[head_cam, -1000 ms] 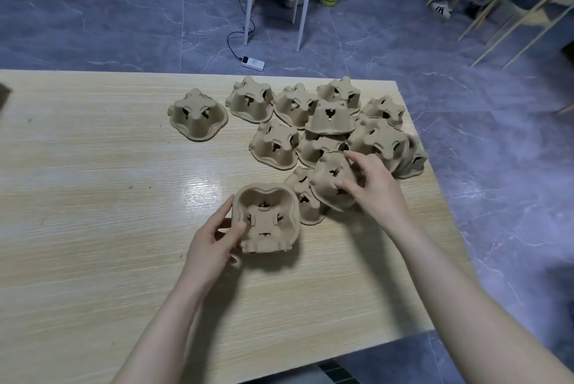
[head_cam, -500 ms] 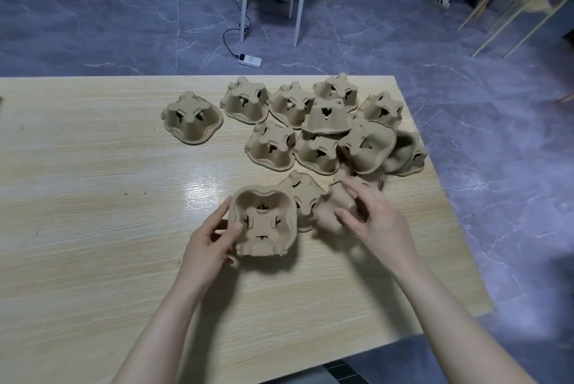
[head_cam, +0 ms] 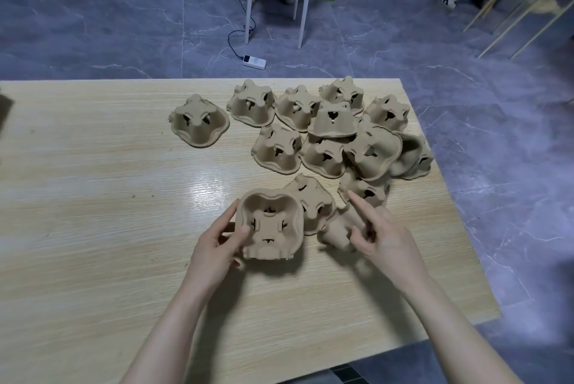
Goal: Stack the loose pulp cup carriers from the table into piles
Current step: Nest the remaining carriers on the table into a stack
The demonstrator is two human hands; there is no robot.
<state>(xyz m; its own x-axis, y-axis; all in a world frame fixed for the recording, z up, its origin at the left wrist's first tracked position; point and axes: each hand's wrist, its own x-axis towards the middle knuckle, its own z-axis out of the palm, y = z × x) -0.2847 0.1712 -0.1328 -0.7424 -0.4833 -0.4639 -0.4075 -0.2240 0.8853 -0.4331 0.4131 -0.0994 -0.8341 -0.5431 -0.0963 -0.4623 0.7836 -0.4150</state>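
Wood-grain table (head_cam: 93, 228) on grey stone floor, and the action sits toward its right edge, nearer the front than the back. Closest in, the left hand (head_cam: 217, 248) grips an open-side-up carrier (head_cam: 269, 226) by its left wall, thumb hooked over the rim, fingers curled behind. Just to its right, the right hand (head_cam: 377, 233) pinches a second carrier (head_cam: 337, 233), which lies tipped on its side beside the held one; the index finger sticks out straight toward the far pile. Exactly how that second carrier is oriented is hard to read, since the hand hides much of it.

So the key relation: the right-hand carrier is just beside the left-hand one, on its right, and looks ready to be turned and nested into it, a short sideways trip.

Behind them, an upturned carrier (head_cam: 313, 203) touches the held one's far side. Further back, the loose heap (head_cam: 329, 135) crowds the right edge up to the far right corner, mostly upside down, overlapping. One lone carrier (head_cam: 198, 121) sits apart to the left near the far edge.
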